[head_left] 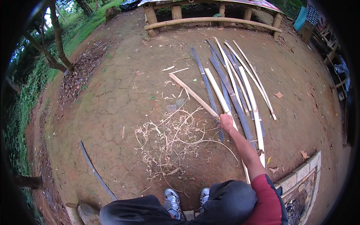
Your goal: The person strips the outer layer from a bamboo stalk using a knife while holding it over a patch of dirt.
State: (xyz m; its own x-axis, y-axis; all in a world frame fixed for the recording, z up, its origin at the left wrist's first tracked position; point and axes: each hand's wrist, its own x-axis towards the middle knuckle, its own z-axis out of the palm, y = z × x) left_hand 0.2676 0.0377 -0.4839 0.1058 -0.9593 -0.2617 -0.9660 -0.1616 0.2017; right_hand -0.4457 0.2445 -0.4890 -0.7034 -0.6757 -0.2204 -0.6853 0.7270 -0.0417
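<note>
My right hand (pixel 226 122) reaches forward, closed on the near end of a pale bamboo strip (pixel 193 94) that slants away to the far left. Beneath and beyond this hand lies a spread of bamboo strips on the ground: some show a dark outer face (pixel 226 79), others a pale cut face (pixel 250 90). Left of the hand, curly bamboo shavings (pixel 170 140) lie in a loose heap. Two short pale slivers (pixel 181 70) rest by the held strip's far end. My left hand is out of the picture.
A low bamboo bench (pixel 210 20) stands at the far side. One dark strip (pixel 95 171) lies apart at the left. Near my right arm is a brick-edged pit (pixel 305 170). A forked tree trunk (pixel 60 45) rises far left. My shoes (pixel 172 202) are close below the shavings.
</note>
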